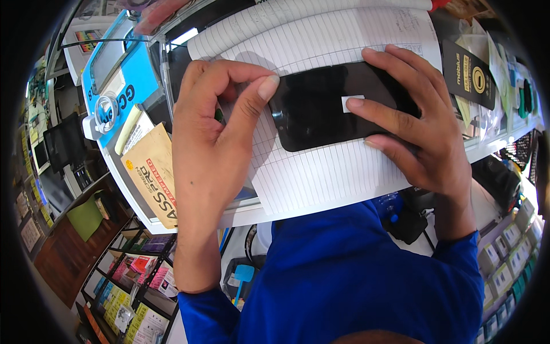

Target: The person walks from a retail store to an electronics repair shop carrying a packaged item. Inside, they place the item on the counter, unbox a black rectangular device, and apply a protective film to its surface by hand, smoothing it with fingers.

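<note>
A black smartphone lies face up and sideways on an open ruled notebook. Near the middle of its dark screen is a small white rectangle. My right hand spans the phone's right end, its index fingertip touching the white rectangle, thumb at the near edge and other fingers over the far edge. At the phone's left end, the thumb and index finger of my left hand are pinched together by the upper corner. Whatever that pinch holds, if anything, is too small to make out.
Left of my left hand lie a tan screen-protector envelope, a blue package and a coiled white cable. A black card packet sits right of the notebook. The white counter edge runs in front of me; shelves of boxed goods stand lower left.
</note>
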`<state>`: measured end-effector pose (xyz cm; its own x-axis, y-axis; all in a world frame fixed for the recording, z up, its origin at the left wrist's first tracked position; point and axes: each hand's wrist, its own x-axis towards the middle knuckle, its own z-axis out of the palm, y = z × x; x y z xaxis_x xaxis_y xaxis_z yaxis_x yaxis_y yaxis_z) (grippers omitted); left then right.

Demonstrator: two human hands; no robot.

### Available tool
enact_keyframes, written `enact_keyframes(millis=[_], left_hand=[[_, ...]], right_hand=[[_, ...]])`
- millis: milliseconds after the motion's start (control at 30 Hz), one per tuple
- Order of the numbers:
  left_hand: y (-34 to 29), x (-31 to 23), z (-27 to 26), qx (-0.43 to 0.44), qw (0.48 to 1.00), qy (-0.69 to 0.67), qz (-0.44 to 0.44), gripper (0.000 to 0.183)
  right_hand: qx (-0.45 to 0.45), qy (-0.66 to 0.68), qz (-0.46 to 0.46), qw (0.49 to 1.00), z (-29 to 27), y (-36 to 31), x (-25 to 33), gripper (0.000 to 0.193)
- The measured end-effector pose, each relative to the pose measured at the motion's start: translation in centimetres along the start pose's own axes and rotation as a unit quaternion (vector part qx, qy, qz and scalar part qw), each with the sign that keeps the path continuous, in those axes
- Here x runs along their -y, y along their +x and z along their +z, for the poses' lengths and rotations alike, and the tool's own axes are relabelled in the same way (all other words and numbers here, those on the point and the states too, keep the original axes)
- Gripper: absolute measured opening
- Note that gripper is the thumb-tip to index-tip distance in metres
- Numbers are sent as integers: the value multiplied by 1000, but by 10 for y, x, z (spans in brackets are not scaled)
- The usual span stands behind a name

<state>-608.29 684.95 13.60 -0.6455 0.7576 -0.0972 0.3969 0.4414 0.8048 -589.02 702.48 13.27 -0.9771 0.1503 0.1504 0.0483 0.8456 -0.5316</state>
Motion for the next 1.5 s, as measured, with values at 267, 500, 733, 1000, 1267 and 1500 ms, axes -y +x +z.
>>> enact_keyframes(millis=[267,500,733,1000,1267,1500], left_hand=[[-2,8,0,-8,999,1,39,15],[-4,6,-2,-23,998,44,25,19],[-14,-1,1,-15,977,188,104,72],[-20,-3,9,37,969,207,132,89],[-18,-5,7,48,969,202,131,87],[-23,-4,-1,70,970,191,132,84]], right_hand=[[-71,76,38,994,5,-7,-5,29],[-104,5,34,994,-4,12,-2,12],[-211,219,93,948,-18,-9,-42,13],[-323,402,238,824,-8,-75,-51,24],[-339,405,218,821,-6,-70,-38,22],[-277,481,211,804,-12,-77,-44,22]])
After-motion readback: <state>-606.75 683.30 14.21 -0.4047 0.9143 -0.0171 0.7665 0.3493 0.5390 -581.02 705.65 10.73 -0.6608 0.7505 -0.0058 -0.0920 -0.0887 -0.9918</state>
